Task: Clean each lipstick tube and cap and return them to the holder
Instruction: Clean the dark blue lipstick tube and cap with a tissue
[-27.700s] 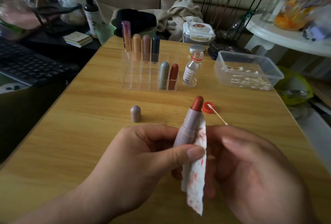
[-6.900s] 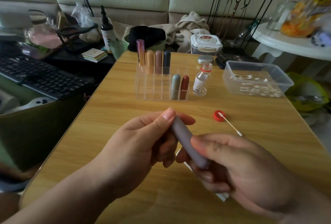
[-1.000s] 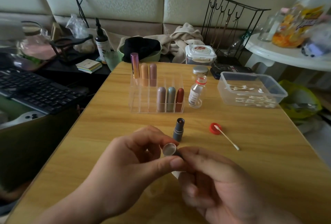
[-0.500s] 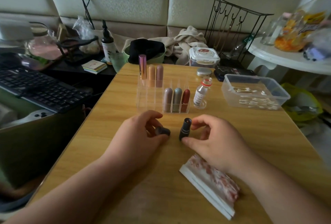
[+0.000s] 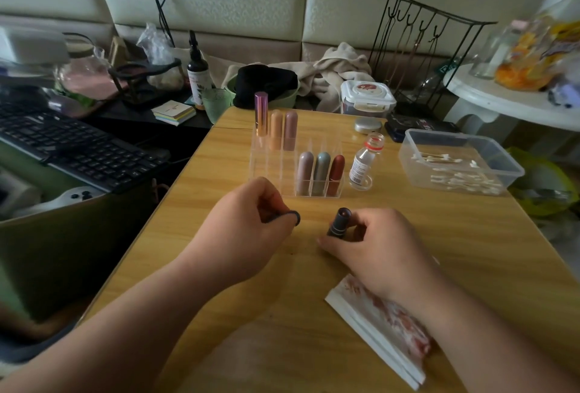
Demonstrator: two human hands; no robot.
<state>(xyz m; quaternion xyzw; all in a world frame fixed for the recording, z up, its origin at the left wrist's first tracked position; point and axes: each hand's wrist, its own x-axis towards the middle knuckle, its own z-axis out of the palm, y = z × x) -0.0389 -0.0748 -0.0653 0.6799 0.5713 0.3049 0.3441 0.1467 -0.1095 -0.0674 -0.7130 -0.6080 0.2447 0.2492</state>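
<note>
My right hand [image 5: 376,248] grips a dark uncapped lipstick tube [image 5: 338,222] that stands on the wooden table [image 5: 439,235]. My left hand [image 5: 248,229] holds its dark cap [image 5: 290,217] just left of the tube, low over the table. Behind both hands stands the clear holder [image 5: 270,169] with several capped lipsticks: three in the back row [image 5: 276,129] and three in the front row [image 5: 320,169]. A stained folded tissue [image 5: 376,326] lies under my right wrist.
A small glass bottle with a red collar [image 5: 364,160] stands right of the holder. A clear tub of cotton swabs [image 5: 455,163] sits at the right. A keyboard [image 5: 72,147] lies off the table's left edge. A wipes box [image 5: 367,99] sits at the back.
Both hands have held about the same places over the last half second. A second ago they held the cap together nearer me, with the tube standing alone.
</note>
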